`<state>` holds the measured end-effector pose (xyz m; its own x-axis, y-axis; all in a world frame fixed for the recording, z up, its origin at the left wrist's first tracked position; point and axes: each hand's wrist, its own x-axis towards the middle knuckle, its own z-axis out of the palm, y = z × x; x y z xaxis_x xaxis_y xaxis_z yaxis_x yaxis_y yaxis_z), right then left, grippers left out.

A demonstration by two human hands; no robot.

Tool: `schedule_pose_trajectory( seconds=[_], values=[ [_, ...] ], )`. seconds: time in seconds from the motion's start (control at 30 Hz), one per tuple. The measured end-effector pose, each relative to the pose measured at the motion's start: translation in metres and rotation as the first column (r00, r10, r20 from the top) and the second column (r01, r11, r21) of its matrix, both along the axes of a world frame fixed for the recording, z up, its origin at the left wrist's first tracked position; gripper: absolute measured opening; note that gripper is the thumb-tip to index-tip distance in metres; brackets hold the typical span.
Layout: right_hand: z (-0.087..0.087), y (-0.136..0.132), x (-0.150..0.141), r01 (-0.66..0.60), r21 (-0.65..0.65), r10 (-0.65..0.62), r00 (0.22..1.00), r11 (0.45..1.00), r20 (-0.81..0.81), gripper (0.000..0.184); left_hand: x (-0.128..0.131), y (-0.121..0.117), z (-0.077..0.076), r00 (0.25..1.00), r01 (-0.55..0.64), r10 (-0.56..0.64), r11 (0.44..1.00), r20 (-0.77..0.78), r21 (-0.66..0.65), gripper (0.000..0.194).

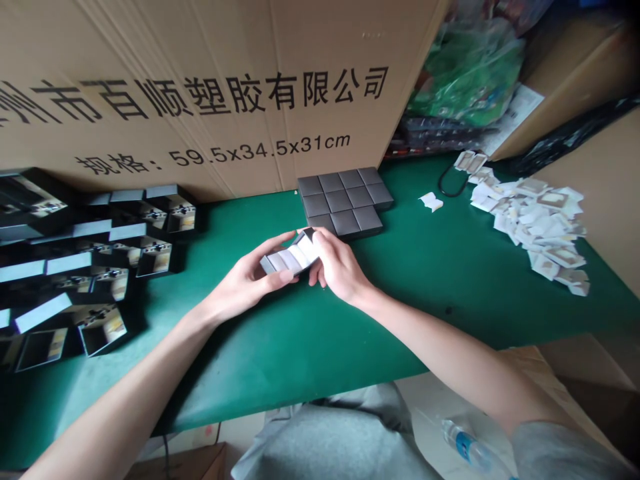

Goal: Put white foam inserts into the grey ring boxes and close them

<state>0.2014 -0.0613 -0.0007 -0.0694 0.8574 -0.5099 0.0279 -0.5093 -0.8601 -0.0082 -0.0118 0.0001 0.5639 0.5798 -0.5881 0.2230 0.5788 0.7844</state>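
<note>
— Green tabletop (225, 380) across my feed. Where's the white-lined hinged box (296, 257)?

— Near the middle of my view, standing open, on the near side of a tight block of dark square boxes (345, 190).

— How is it held?

— Both ends. My left grip (244, 273) is clamped on its left end, thumb along the near edge; my right grip (341, 263) is closed about the other end. Whether the box touches the tabletop, I can't tell from here.

— What's around?

— Open black boxes (107, 248) in rows at my left, a heap of white inserts (535, 220) at my right, one loose white insert (431, 201) between heap and block. Behind, a printed cardboard carton (200, 40).
</note>
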Motion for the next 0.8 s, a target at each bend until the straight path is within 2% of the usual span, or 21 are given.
schedule_pose_trajectory(
  seconds=[0.17,0.3,0.47,0.6,0.7,0.8],
  values=[
    [0.007,0.002,0.004,-0.050,0.003,0.049,0.989,0.999,0.137,0.053,-0.005,-0.003,-0.009,0.990,-0.042,0.060,0.989,0.128,-0.140,0.090],
    [0.008,0.004,0.007,-0.037,0.050,0.025,0.974,0.998,0.227,0.053,-0.003,-0.002,-0.007,0.984,-0.094,0.125,0.970,0.127,-0.224,0.094],
    [0.007,0.005,0.008,0.018,0.180,-0.081,0.934,0.983,0.347,0.047,0.002,-0.002,-0.001,0.991,-0.092,0.111,0.973,0.080,-0.211,0.096],
    [0.010,0.005,0.010,0.031,0.315,-0.176,0.879,0.949,0.443,0.050,0.003,-0.003,-0.002,0.980,-0.166,0.182,0.969,0.075,-0.183,0.091],
    [0.012,0.003,0.011,-0.029,0.342,-0.145,0.869,0.939,0.473,0.049,0.002,-0.004,-0.004,0.973,-0.200,0.215,0.967,0.083,-0.161,0.083],
    [0.009,0.000,0.011,-0.186,0.373,-0.033,0.861,0.909,0.508,0.043,0.002,-0.005,-0.008,0.975,-0.203,0.210,0.974,0.076,-0.100,0.076]
  ],
)
